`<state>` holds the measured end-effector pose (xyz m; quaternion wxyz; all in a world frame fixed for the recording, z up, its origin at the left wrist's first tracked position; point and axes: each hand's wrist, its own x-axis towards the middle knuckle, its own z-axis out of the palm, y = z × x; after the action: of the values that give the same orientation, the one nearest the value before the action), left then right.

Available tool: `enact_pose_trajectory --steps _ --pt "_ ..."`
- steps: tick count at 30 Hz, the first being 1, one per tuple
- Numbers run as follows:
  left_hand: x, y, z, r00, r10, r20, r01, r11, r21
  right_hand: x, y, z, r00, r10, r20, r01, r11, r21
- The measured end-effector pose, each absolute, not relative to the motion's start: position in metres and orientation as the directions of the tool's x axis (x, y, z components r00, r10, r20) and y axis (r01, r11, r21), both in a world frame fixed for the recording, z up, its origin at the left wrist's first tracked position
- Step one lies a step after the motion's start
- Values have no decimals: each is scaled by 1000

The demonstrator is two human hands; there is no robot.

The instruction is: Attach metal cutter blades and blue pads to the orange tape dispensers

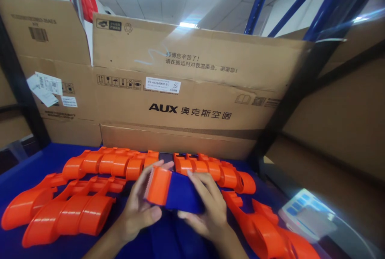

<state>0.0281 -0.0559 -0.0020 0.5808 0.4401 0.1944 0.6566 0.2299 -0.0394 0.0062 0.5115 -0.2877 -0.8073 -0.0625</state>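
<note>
In front of me, a blue block-like piece (184,193) with an orange end (159,186) is held up in both hands. A row of fine teeth runs down the orange end's left edge, like that of a tape dispenser. My left hand (136,207) is closed around the orange end, its thumb at the lower edge. My right hand (209,205) grips the blue part, fingers over the top and thumb below. Several curved orange plastic pieces (70,215) with narrow arms lie to the left. More orange pieces (264,231) lie to the right.
Behind the hands, orange pieces (118,164) form a row on the blue surface (36,156), with a dark rectangular object (166,158) among them. A large cardboard box panel (192,102) stands behind. Dark posts (279,102) flank it. A white device with blue buttons (309,215) sits at right.
</note>
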Motion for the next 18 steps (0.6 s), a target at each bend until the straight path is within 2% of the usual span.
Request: enact_pose_trajectory --steps 5,8,10,12,15,18 --pt "19 -57 5 164 928 334 -452 -230 862 227 -45 16 -359 492 793 386 852 -354" --pt "16 -49 -3 134 931 339 -379 -268 886 222 -44 18 -438 520 733 311 853 -419" --pt "18 -42 -12 76 937 340 -412 -281 867 220 -43 17 -435 543 718 307 840 -448" --pt "20 -36 -19 6 976 218 -497 -187 847 220 -43 16 -401 540 740 311 840 -444" --pt "23 -30 -20 -60 998 33 -611 -63 789 220 -45 14 -423 495 759 356 861 -363" --pt "24 -29 -15 -53 998 -38 -655 -6 756 216 -46 12 -475 464 748 413 868 -276"
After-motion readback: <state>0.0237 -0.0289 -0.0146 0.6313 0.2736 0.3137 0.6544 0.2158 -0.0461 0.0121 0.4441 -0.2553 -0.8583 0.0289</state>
